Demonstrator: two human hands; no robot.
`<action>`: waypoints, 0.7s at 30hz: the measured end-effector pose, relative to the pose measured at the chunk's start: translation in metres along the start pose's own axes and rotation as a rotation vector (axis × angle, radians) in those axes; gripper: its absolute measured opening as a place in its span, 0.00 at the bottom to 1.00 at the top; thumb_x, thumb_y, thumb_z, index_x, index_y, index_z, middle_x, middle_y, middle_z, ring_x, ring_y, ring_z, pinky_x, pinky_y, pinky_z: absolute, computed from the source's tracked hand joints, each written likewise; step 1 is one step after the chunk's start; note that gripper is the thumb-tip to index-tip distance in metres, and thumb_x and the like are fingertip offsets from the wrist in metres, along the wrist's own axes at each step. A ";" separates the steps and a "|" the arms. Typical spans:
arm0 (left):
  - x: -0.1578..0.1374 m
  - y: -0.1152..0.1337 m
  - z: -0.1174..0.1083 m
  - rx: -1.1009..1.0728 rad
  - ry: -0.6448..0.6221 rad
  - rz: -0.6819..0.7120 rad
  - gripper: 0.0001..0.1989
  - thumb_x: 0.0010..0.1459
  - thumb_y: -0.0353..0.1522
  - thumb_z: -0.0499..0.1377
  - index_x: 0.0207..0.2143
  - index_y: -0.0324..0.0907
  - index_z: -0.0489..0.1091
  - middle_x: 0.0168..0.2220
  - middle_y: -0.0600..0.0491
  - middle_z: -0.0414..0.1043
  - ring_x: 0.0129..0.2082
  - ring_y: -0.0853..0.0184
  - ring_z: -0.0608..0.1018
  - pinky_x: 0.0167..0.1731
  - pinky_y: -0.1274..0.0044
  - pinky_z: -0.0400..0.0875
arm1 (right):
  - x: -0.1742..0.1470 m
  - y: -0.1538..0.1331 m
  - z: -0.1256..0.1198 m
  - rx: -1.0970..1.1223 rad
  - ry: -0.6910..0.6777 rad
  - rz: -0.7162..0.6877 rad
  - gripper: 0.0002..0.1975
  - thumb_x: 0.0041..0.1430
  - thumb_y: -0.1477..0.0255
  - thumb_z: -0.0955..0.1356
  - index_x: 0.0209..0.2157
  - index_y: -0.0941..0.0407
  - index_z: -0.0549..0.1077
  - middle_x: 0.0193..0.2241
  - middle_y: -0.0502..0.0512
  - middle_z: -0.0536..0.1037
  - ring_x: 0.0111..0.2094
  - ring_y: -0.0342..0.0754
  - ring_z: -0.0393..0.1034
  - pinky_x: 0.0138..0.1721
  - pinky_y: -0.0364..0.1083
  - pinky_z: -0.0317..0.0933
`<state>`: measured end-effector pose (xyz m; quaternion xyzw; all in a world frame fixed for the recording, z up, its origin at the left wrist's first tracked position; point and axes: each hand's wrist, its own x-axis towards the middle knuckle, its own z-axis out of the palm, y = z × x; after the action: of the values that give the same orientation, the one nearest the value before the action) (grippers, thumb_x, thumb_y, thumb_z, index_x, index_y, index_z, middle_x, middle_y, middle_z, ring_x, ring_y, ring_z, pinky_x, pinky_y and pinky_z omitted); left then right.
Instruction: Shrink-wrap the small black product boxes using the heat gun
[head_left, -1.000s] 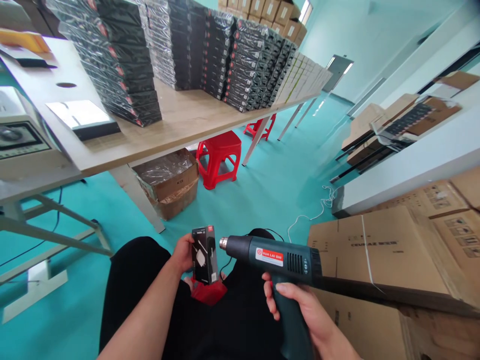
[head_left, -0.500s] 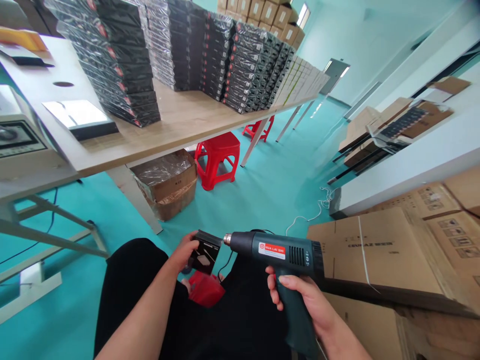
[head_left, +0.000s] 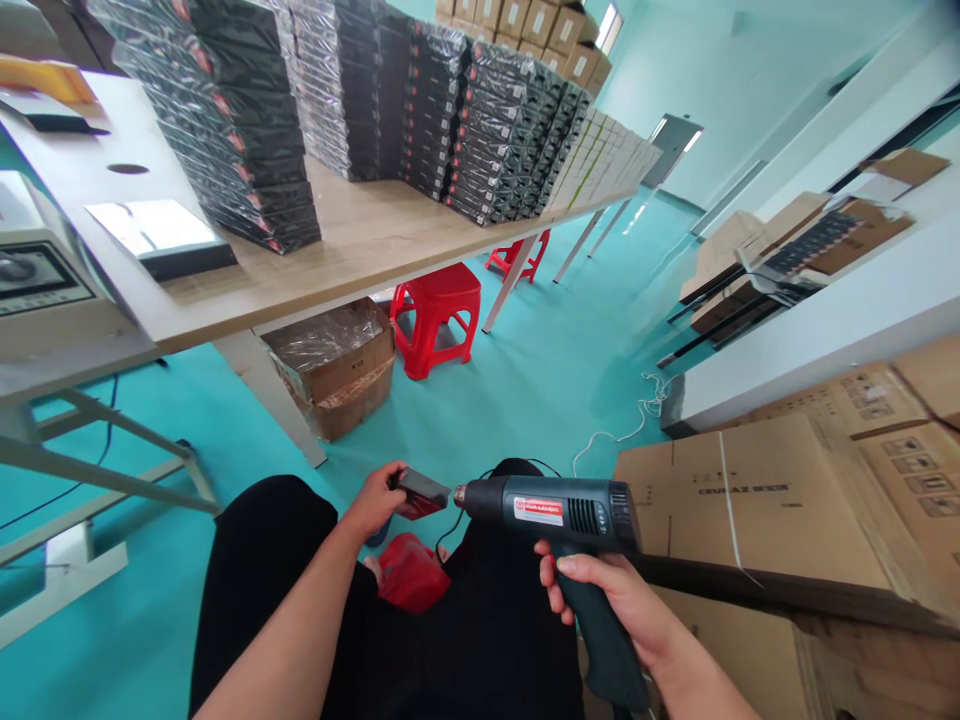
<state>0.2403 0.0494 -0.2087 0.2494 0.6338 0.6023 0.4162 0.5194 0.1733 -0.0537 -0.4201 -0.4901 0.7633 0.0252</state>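
Observation:
A dark green heat gun (head_left: 570, 510) with a red and white label is in my right hand (head_left: 592, 580), the fingers wrapped round its handle. Its metal nozzle points left. Just off the nozzle tip, my left hand (head_left: 377, 503) grips a small flat black box (head_left: 420, 493) by its left end. The box is tilted, with a narrow side facing me. A small gap seems to separate nozzle and box. Below them, a red object (head_left: 412, 575), partly hidden, shows between my dark-clothed legs.
Stacks of film-wrapped black boxes (head_left: 247, 130) stand on the wooden table (head_left: 360, 225). Beneath it are an open carton (head_left: 337, 370) and a red stool (head_left: 435, 315). Large cartons (head_left: 757, 500) stand close on my right. A white cable (head_left: 622, 430) lies on the floor.
The black box has turned in my left hand, from its broad face showing to a narrow side. The heat gun has dropped slightly and its nozzle has shifted a little right.

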 end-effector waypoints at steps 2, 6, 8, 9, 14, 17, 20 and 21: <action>0.000 0.001 0.000 0.013 0.005 0.011 0.15 0.36 0.21 0.50 0.30 0.39 0.65 0.25 0.55 0.67 0.25 0.68 0.72 0.28 0.76 0.67 | 0.001 -0.001 0.001 -0.029 0.012 0.008 0.13 0.49 0.71 0.65 0.38 0.61 0.70 0.28 0.56 0.72 0.25 0.44 0.68 0.24 0.43 0.61; 0.000 -0.001 0.000 0.024 0.011 0.021 0.15 0.36 0.21 0.50 0.31 0.39 0.66 0.26 0.54 0.68 0.26 0.67 0.72 0.29 0.76 0.66 | 0.004 -0.002 0.004 -0.072 -0.035 0.021 0.14 0.48 0.70 0.65 0.38 0.61 0.71 0.28 0.56 0.73 0.24 0.44 0.67 0.25 0.44 0.62; 0.000 -0.003 0.000 0.032 0.005 0.025 0.16 0.36 0.22 0.50 0.31 0.39 0.66 0.26 0.54 0.68 0.26 0.67 0.72 0.29 0.76 0.66 | 0.007 -0.001 0.004 -0.079 -0.037 0.008 0.15 0.48 0.69 0.66 0.38 0.61 0.71 0.28 0.57 0.73 0.25 0.44 0.67 0.25 0.44 0.62; 0.000 -0.003 0.000 0.038 0.006 0.030 0.16 0.37 0.22 0.50 0.31 0.39 0.65 0.27 0.54 0.68 0.26 0.68 0.72 0.29 0.76 0.66 | 0.009 -0.001 0.004 -0.081 -0.026 -0.003 0.15 0.49 0.69 0.66 0.38 0.61 0.71 0.29 0.56 0.73 0.25 0.44 0.67 0.26 0.44 0.62; 0.000 -0.004 -0.001 0.078 0.016 0.045 0.16 0.37 0.22 0.50 0.32 0.39 0.66 0.28 0.54 0.68 0.27 0.68 0.72 0.29 0.77 0.66 | 0.012 0.000 0.005 -0.123 -0.050 0.010 0.15 0.49 0.69 0.65 0.39 0.61 0.71 0.29 0.56 0.73 0.25 0.44 0.68 0.25 0.44 0.62; 0.000 -0.004 0.000 0.075 0.008 0.043 0.16 0.37 0.22 0.50 0.32 0.39 0.65 0.29 0.54 0.68 0.28 0.67 0.72 0.29 0.77 0.66 | 0.014 -0.001 0.010 -0.136 -0.033 0.008 0.15 0.48 0.69 0.66 0.38 0.61 0.71 0.28 0.56 0.73 0.24 0.44 0.67 0.24 0.43 0.61; 0.000 -0.004 0.000 0.039 0.001 0.023 0.16 0.37 0.22 0.50 0.32 0.39 0.65 0.28 0.54 0.68 0.27 0.67 0.72 0.29 0.77 0.66 | 0.017 -0.003 0.011 -0.119 0.065 -0.018 0.15 0.47 0.68 0.66 0.37 0.60 0.71 0.28 0.55 0.73 0.24 0.43 0.67 0.24 0.43 0.61; 0.000 -0.004 0.000 0.023 0.000 0.015 0.16 0.36 0.22 0.50 0.32 0.39 0.65 0.27 0.54 0.68 0.27 0.67 0.72 0.29 0.77 0.66 | 0.017 -0.003 0.011 -0.117 0.058 -0.012 0.15 0.47 0.68 0.66 0.37 0.60 0.71 0.27 0.55 0.73 0.24 0.43 0.67 0.24 0.43 0.61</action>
<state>0.2414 0.0490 -0.2130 0.2591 0.6388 0.5980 0.4089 0.5000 0.1752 -0.0599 -0.4396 -0.5356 0.7208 0.0195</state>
